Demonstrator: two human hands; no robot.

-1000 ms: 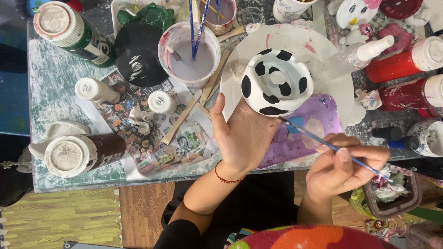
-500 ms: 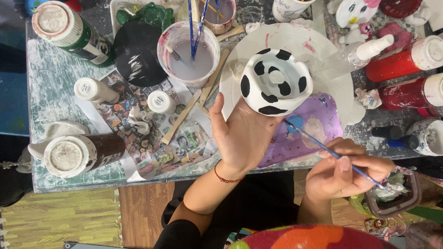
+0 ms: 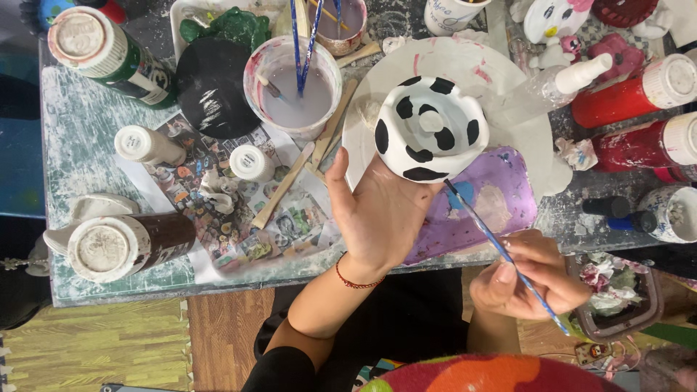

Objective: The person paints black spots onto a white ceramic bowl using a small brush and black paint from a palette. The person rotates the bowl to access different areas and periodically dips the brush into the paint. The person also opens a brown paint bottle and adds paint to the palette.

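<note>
My left hand (image 3: 377, 218) holds up a round white ceramic piece with black spots (image 3: 430, 129), fingers cupped under its base. My right hand (image 3: 530, 276) pinches a thin blue-handled paintbrush (image 3: 501, 250) whose tip touches the lower edge of the ceramic piece. A red string bracelet sits on my left wrist. Under the piece lie a white paper plate (image 3: 501, 87) and a purple palette (image 3: 494, 196).
A cup of cloudy rinse water with brushes (image 3: 294, 87), a black disc (image 3: 210, 91), paint bottles in green (image 3: 109, 54), brown (image 3: 123, 243) and red (image 3: 632, 91), small white bottles, wooden sticks and printed paper crowd the table. A tray of crumpled tissue (image 3: 617, 290) sits at the right edge.
The ceramic piece has turned slightly in my left hand. My right hand has shifted a little down and left, keeping the brush tip at the piece's lower edge.
</note>
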